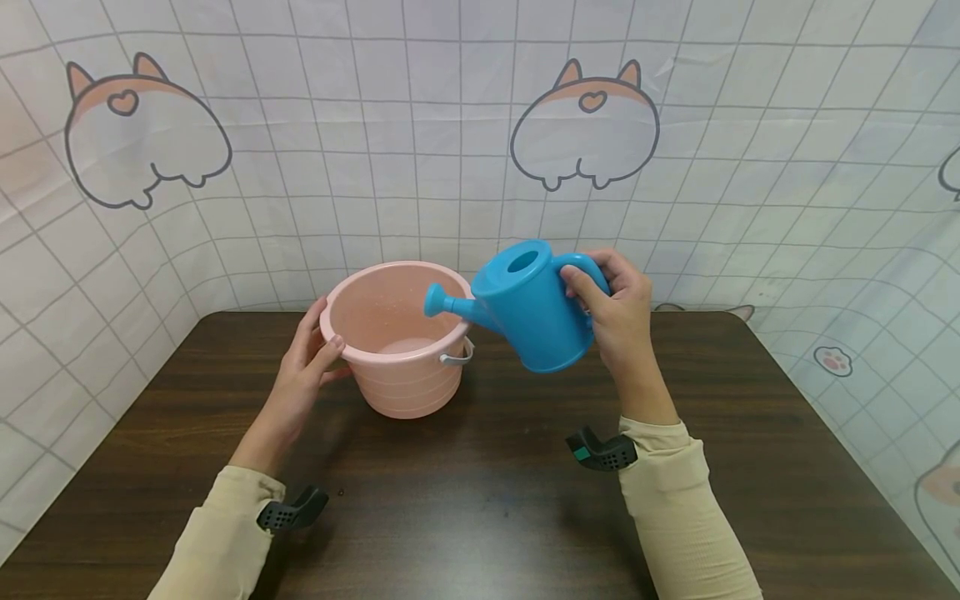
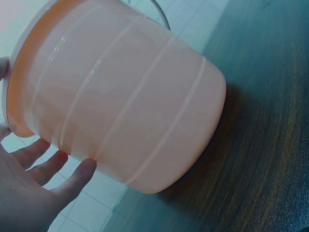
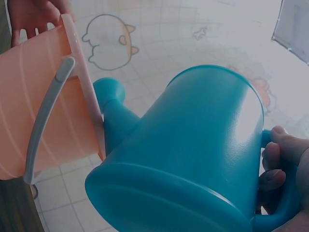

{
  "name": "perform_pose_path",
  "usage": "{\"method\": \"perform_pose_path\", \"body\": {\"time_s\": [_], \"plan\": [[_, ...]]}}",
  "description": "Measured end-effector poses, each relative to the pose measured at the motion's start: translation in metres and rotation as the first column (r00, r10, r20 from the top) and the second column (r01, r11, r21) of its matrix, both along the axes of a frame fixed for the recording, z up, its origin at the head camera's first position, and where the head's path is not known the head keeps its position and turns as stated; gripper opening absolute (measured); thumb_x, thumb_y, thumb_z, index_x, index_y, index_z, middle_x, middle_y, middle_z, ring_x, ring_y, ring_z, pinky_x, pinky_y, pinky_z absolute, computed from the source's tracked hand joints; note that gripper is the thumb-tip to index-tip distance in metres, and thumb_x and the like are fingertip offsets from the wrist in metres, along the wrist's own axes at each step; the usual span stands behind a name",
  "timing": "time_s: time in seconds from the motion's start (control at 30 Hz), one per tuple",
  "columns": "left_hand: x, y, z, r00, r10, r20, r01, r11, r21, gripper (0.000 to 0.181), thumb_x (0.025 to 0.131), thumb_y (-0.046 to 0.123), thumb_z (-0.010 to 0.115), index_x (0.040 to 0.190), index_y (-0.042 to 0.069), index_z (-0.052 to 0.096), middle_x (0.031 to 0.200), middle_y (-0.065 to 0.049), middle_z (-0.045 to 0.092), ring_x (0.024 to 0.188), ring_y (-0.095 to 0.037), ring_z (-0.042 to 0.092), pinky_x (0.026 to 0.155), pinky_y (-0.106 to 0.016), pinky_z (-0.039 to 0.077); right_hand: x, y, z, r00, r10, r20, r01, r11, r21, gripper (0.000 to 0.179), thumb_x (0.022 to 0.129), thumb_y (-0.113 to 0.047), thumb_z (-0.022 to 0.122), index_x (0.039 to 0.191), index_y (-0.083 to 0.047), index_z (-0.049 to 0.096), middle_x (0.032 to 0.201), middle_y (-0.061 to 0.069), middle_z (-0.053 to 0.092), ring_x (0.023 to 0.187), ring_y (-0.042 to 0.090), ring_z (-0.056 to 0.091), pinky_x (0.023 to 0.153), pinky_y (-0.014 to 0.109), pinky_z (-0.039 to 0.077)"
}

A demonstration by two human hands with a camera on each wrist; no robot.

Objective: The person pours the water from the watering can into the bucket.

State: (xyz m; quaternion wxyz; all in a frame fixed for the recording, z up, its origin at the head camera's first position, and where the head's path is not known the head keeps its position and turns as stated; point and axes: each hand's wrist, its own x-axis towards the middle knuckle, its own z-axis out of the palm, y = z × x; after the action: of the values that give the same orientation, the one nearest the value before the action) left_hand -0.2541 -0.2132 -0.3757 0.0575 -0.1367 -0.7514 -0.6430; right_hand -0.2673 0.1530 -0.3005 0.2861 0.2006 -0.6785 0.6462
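Note:
A pink plastic bucket is at the far middle-left of the table, its mouth turned up toward me. My left hand holds its left rim, with the thumb at the rim and the other fingers along the outer wall. In the left wrist view, spread fingertips touch the ribbed side of the bucket. My right hand grips the handle of a blue watering can, raised over the table and tilted left. The can's spout head reaches over the bucket's right rim.
The dark wooden table runs back to a white grid-patterned cloth with cartoon corgi prints. A grey bail handle hangs on the bucket's right side. Dark wrist mounts sit on both sleeves.

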Motion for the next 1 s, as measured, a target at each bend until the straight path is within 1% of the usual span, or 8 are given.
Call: {"method": "perform_pose_path", "body": {"time_s": [0.2,0.37,0.53,0.73,1.0], "plan": [[-0.0001,0.0004,-0.0004,1.0,0.003,0.0,-0.003,1.0,0.01,0.06,0.096,0.026,0.046,0.146,0.03,0.014,0.148,-0.017,0.026,0.122,-0.017,0.045,0.086,-0.036,0.05,0.0008,0.0,0.0009,1.0,-0.001,0.0,0.001,1.0,0.003,0.018,0.086,-0.017,0.063,0.093,0.0,0.06,0.069,-0.002,0.057,0.063,0.014,0.051,0.06,0.023,0.045],[-0.0007,0.0003,-0.001,1.0,0.002,-0.001,-0.002,1.0,0.013,0.06,0.096,0.026,0.046,0.146,0.03,0.014,0.148,-0.017,0.026,0.121,-0.016,0.045,0.086,-0.037,0.05,0.0013,0.0009,0.0011,1.0,0.008,-0.001,-0.008,1.0,0.003,0.014,0.086,-0.016,0.062,0.091,-0.003,0.06,0.069,0.0,0.056,0.063,0.013,0.051,0.06,0.021,0.045],[-0.0011,0.0,-0.0017,1.0,0.001,0.0,-0.001,1.0,0.015,0.06,0.096,0.026,0.046,0.146,0.03,0.014,0.148,-0.016,0.027,0.121,-0.016,0.046,0.086,-0.037,0.05,0.0012,0.0009,0.0012,1.0,0.003,-0.005,-0.003,1.0,0.001,0.014,0.086,-0.016,0.063,0.091,-0.003,0.06,0.069,-0.001,0.056,0.062,0.013,0.052,0.059,0.022,0.045],[-0.0012,-0.0002,-0.0017,1.0,0.001,0.0,-0.001,1.0,0.01,0.06,0.096,0.027,0.046,0.146,0.031,0.014,0.148,-0.016,0.026,0.122,-0.017,0.044,0.085,-0.036,0.051,0.0016,0.0008,0.0017,1.0,0.005,-0.01,-0.005,1.0,0.001,0.015,0.086,-0.014,0.062,0.092,0.0,0.06,0.069,-0.001,0.057,0.063,0.013,0.052,0.059,0.022,0.045],[-0.001,-0.0001,-0.0014,1.0,-0.005,-0.002,0.005,1.0,0.01,0.06,0.096,0.026,0.046,0.146,0.031,0.014,0.148,-0.015,0.026,0.123,-0.021,0.043,0.085,-0.036,0.051,0.003,0.0011,0.0022,1.0,0.009,-0.016,-0.009,1.0,0.001,0.015,0.087,-0.014,0.062,0.094,0.0,0.06,0.07,-0.002,0.057,0.064,0.013,0.053,0.06,0.022,0.045]]}}
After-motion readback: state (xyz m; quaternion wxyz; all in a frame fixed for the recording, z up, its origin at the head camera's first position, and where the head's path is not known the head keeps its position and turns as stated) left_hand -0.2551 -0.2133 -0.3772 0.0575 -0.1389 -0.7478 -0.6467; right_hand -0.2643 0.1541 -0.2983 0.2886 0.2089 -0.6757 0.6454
